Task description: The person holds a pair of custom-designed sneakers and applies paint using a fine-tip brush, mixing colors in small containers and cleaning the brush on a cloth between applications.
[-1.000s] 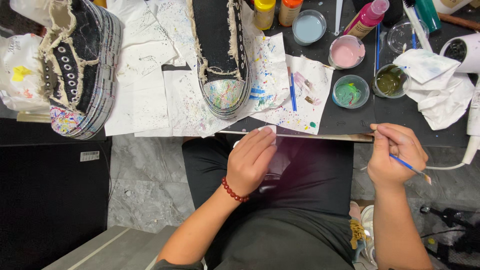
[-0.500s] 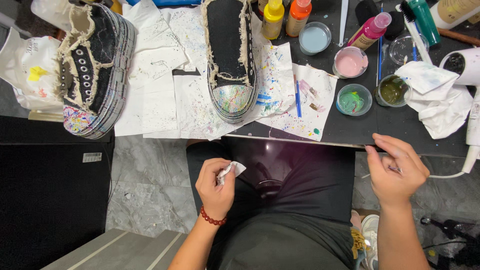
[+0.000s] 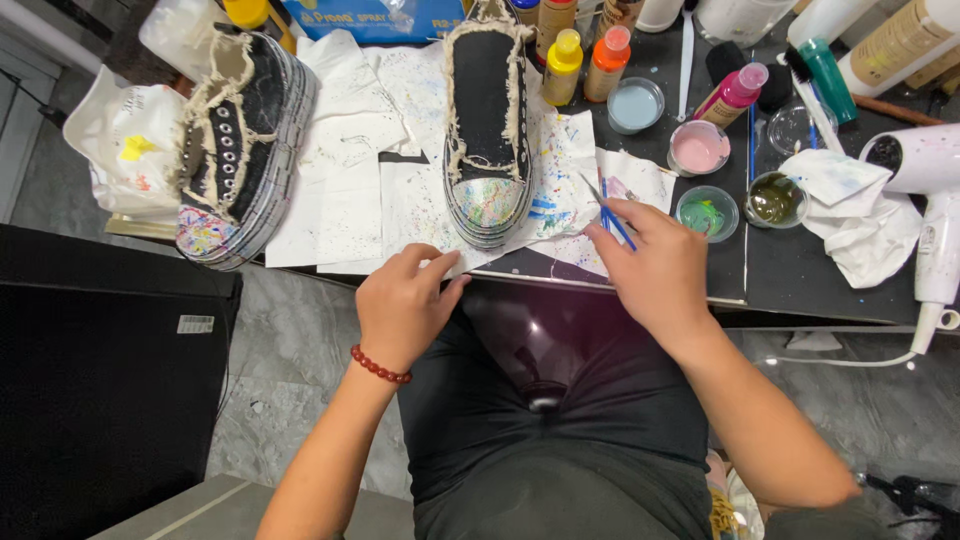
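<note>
A blue paintbrush [image 3: 612,218] is held in the narrow grip of the right hand [image 3: 655,268], over the spattered paper [image 3: 560,190] beside the black shoe [image 3: 487,130]. The paper's edge at the counter [image 3: 800,280] front is pinched by the left hand [image 3: 402,305].

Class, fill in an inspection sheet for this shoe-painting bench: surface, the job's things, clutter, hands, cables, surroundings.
Surface: dark table, with paint-spattered paper sheets under the shoes.
Job's things: black shoe with painted toe cap, upright at centre; second black shoe tipped on its side at left; thin brush.
Clutter: paint bottles, small paint cups, crumpled tissue, white hairdryer.
Hands: left hand at the paper's edge, fingers pinched; right hand holds the brush.
Cables: white cord from the hairdryer, hanging below the table edge.
Surroundings: grey marbled floor, black cabinet at left.
</note>
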